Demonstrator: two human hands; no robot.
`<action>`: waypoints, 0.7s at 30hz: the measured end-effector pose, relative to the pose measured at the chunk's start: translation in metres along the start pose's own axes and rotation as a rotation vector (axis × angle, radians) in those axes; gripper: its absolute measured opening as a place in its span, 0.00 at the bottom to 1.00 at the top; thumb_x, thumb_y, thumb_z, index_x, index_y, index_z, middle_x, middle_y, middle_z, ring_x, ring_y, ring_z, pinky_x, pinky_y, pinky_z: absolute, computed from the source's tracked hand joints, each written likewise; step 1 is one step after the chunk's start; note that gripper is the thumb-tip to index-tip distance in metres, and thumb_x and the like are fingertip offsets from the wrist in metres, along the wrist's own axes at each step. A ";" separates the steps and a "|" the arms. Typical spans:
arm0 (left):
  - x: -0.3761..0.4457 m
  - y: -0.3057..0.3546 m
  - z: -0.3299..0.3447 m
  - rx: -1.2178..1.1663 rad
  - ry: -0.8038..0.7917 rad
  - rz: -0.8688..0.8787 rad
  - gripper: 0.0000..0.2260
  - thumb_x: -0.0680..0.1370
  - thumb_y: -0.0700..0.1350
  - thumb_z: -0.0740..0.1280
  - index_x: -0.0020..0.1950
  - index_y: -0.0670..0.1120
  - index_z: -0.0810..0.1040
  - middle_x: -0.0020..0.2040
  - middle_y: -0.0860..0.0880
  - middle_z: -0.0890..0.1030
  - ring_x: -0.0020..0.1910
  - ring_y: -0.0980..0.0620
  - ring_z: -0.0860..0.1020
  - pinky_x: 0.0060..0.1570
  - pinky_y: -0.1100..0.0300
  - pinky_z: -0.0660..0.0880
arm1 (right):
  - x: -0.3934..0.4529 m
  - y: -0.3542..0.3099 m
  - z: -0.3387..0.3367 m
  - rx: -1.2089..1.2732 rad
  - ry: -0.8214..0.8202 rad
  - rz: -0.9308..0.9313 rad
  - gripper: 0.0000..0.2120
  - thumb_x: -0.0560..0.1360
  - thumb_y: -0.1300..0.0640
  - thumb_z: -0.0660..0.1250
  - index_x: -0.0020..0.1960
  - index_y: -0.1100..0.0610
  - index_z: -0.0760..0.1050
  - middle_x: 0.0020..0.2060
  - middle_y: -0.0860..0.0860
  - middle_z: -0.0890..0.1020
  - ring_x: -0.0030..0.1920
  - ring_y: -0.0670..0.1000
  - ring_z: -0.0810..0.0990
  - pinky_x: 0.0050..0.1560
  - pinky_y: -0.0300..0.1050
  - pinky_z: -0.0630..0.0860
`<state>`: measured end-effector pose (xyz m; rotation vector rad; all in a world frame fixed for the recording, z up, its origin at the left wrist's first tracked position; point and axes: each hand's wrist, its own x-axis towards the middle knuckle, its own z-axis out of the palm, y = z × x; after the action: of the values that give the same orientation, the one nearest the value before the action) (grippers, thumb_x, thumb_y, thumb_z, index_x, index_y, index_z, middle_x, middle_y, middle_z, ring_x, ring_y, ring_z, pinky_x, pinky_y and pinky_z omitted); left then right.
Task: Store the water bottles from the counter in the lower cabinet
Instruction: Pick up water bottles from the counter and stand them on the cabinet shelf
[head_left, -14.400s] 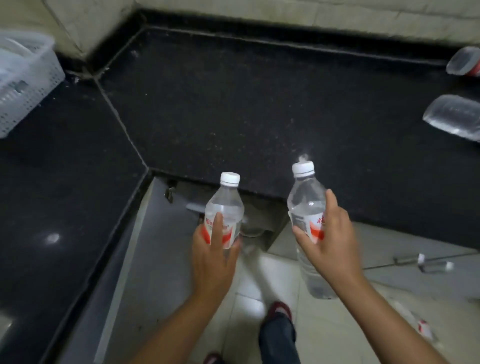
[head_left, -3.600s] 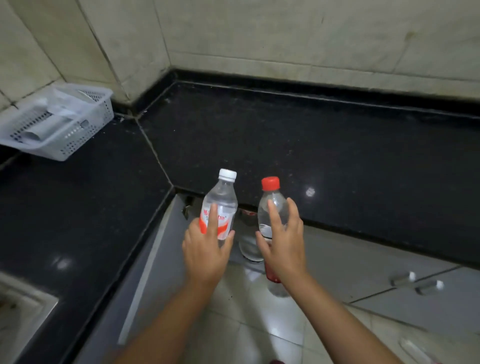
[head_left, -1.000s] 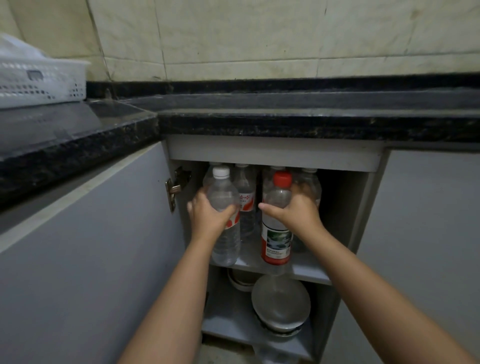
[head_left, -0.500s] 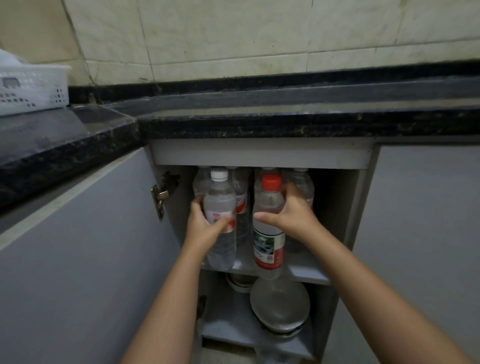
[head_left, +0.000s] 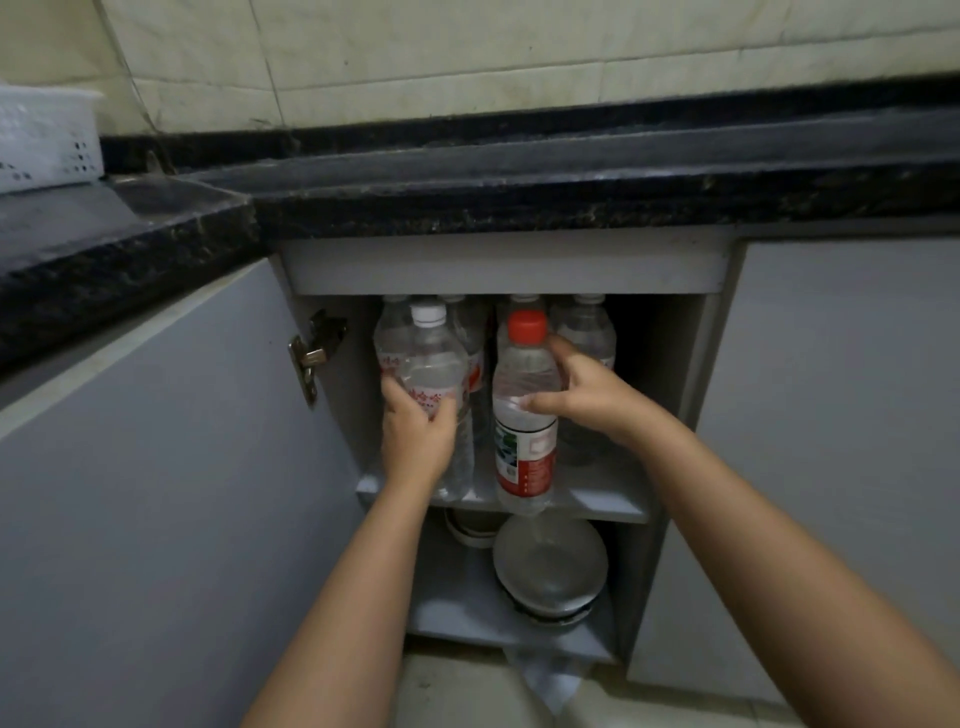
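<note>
Hands first: our left hand grips the white-capped bottle, our right hand the red-capped bottle, both at the shelf front edge. Crowded bottles behind may block them, so one could tip off.

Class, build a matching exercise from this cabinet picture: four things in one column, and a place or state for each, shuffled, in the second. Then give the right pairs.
Things:
1. clear plastic bottle with white cap
2. clear plastic bottle with red cap
3. round metal pan
4. white perforated plastic basket

Places or states:
A. on the black counter, far left
B. gripped by the right hand
C. on the cabinet's lower shelf
D. gripped by the left hand

Pairs: 1-D, 2-B, 3-C, 4-A
</note>
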<state>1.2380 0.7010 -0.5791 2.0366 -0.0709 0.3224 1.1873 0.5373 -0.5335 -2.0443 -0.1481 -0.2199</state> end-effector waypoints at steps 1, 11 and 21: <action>0.001 -0.002 -0.001 -0.007 -0.036 0.015 0.28 0.74 0.47 0.65 0.69 0.42 0.57 0.65 0.38 0.70 0.61 0.38 0.71 0.56 0.51 0.69 | 0.000 0.002 -0.002 -0.008 0.030 -0.003 0.27 0.67 0.61 0.72 0.62 0.51 0.64 0.49 0.45 0.75 0.52 0.47 0.75 0.49 0.35 0.71; -0.005 0.001 -0.004 0.059 -0.008 0.055 0.29 0.68 0.49 0.73 0.64 0.41 0.67 0.60 0.39 0.69 0.60 0.40 0.70 0.57 0.51 0.69 | 0.007 0.009 0.034 0.016 0.521 0.019 0.31 0.68 0.52 0.71 0.66 0.58 0.63 0.63 0.60 0.70 0.64 0.57 0.70 0.64 0.53 0.69; 0.008 0.024 -0.002 0.117 0.028 0.128 0.33 0.69 0.51 0.71 0.70 0.46 0.61 0.62 0.39 0.70 0.60 0.39 0.71 0.53 0.51 0.71 | 0.007 -0.013 -0.002 -0.147 0.075 0.057 0.26 0.70 0.60 0.69 0.64 0.55 0.63 0.56 0.51 0.74 0.57 0.51 0.73 0.55 0.44 0.71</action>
<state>1.2411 0.6925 -0.5557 2.1475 -0.1689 0.4441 1.1914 0.5420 -0.5196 -2.1795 -0.0275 -0.2783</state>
